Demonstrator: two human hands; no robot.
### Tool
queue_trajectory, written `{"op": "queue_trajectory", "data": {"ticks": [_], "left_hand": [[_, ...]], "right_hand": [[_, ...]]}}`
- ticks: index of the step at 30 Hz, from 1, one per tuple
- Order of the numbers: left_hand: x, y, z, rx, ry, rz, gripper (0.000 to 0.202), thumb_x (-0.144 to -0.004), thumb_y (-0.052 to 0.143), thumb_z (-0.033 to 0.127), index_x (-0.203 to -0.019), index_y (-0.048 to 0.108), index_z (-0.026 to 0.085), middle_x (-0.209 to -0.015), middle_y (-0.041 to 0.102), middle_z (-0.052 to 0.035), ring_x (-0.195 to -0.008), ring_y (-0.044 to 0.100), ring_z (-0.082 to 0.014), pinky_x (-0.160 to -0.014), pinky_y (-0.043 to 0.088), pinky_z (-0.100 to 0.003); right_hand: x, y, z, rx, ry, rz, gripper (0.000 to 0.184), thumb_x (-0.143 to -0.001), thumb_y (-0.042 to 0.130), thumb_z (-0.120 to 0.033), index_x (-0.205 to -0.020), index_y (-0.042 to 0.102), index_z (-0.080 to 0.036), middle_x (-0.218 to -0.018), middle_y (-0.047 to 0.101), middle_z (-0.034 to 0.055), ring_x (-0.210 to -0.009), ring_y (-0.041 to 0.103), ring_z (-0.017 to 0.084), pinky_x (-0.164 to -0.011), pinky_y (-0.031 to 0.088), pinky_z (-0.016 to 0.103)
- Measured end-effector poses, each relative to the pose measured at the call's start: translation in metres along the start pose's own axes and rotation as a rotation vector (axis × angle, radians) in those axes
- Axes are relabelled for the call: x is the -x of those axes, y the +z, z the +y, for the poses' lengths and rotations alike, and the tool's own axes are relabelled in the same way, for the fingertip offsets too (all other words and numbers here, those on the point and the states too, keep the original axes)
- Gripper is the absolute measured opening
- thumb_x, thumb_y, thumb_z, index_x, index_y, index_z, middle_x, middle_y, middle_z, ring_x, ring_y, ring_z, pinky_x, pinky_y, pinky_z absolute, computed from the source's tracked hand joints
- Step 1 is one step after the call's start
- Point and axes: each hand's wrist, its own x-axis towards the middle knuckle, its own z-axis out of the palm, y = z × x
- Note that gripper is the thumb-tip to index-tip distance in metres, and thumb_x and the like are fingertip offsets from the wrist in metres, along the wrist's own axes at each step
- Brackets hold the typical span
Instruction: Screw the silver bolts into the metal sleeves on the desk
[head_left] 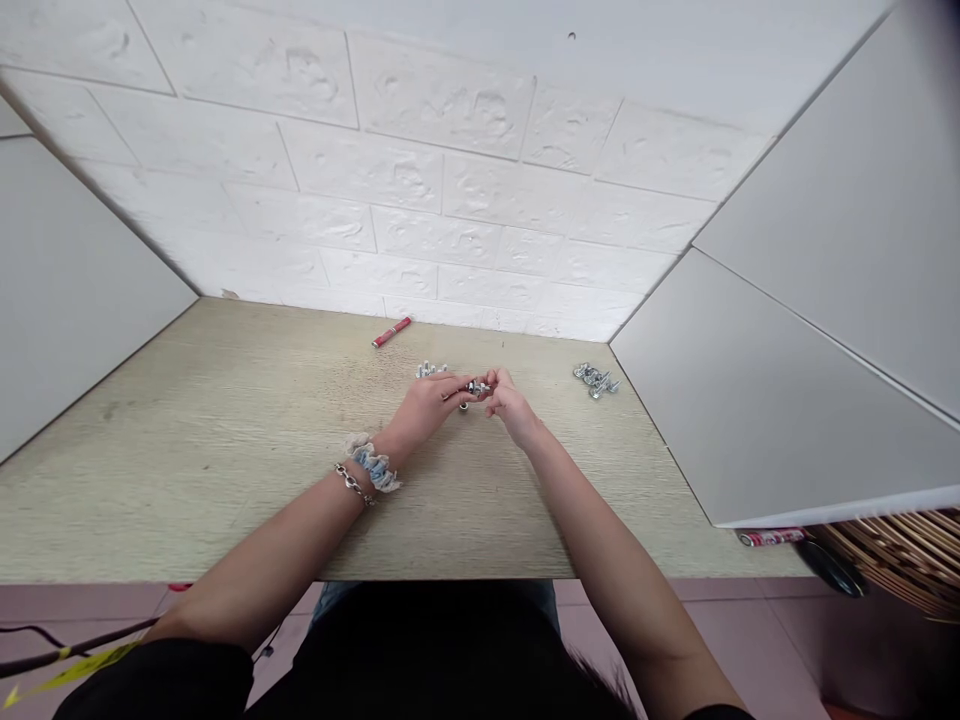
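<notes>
Near the middle of the table, a small metal bolt (478, 388) with nut-like or washer-like pieces on it is held between my two hands. My left hand (426, 405) is closed on its left end, fingers pinched together. From the other side my right hand (511, 405) pinches its right end, and the fingertips partly hide it. Just below the fingers there is a small round metal piece, apparently a nut (463, 406). Behind my left hand several silvery bolts (430, 370) stand or lie in a small group, partly covered by the hand.
A pile of metal bolts (596, 379) lies at the right on the wooden table (225, 430). A red tube-shaped item (392, 332) is near the white brick wall (465, 230). Pale panels (795, 370) border both sides. A wicker basket (907, 555) sits at the front right.
</notes>
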Motion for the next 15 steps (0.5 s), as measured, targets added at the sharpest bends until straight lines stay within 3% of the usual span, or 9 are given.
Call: {"op": "queue_trajectory", "data": {"ticks": [2,5,10,13,15], "left_hand": [[-0.0004,-0.0007,-0.0006,-0.005,-0.019,0.002,0.027,-0.082,0.05,0.036,-0.099,0.064,0.02,-0.08,0.066,-0.0026,-0.071,0.059,-0.0125,-0.066,0.045,-0.022],[-0.0001,-0.0003,-0.002,-0.014,-0.031,0.012,0.027,-0.082,0.05,0.038,-0.099,0.065,0.021,-0.082,0.066,-0.0032,-0.072,0.059,-0.0133,-0.067,0.045,-0.022],[0.0016,0.0021,-0.003,-0.01,0.005,-0.013,0.027,-0.083,0.049,0.038,-0.097,0.065,0.022,-0.076,0.065,-0.0022,-0.068,0.058,-0.0123,-0.065,0.044,-0.021],[0.0013,0.0009,-0.0026,-0.004,-0.006,-0.019,0.026,-0.083,0.048,0.037,-0.096,0.065,0.021,-0.076,0.065,-0.002,-0.068,0.058,-0.012,-0.064,0.044,-0.021],[0.0003,-0.0011,-0.0026,-0.003,-0.031,-0.018,0.026,-0.083,0.048,0.037,-0.094,0.065,0.022,-0.078,0.065,-0.0021,-0.069,0.058,-0.0123,-0.065,0.044,-0.021]], "right_hand": [[-0.0005,-0.001,-0.0001,-0.026,0.01,0.041,0.025,-0.052,0.046,-0.025,-0.073,0.033,-0.021,-0.081,0.044,-0.0016,-0.069,0.042,0.011,-0.046,0.031,0.019],[-0.0008,0.0,0.0003,0.037,0.044,0.077,0.02,-0.062,0.044,-0.036,-0.074,0.038,-0.021,-0.08,0.045,0.0,-0.067,0.043,0.012,-0.046,0.031,0.02],[-0.0009,0.0038,0.0023,0.248,0.065,0.073,0.051,-0.075,0.026,-0.063,-0.059,0.043,-0.018,-0.059,0.044,0.0013,-0.057,0.043,0.012,-0.048,0.03,0.024],[0.0002,0.0045,0.0019,0.226,0.042,0.053,0.046,-0.076,0.034,-0.06,-0.059,0.043,-0.017,-0.056,0.043,0.0002,-0.055,0.043,0.011,-0.052,0.033,0.024],[0.0013,0.0038,0.0001,0.118,-0.003,0.025,0.03,-0.072,0.048,-0.048,-0.069,0.044,-0.018,-0.065,0.048,-0.0008,-0.059,0.045,0.01,-0.054,0.035,0.023]]}}
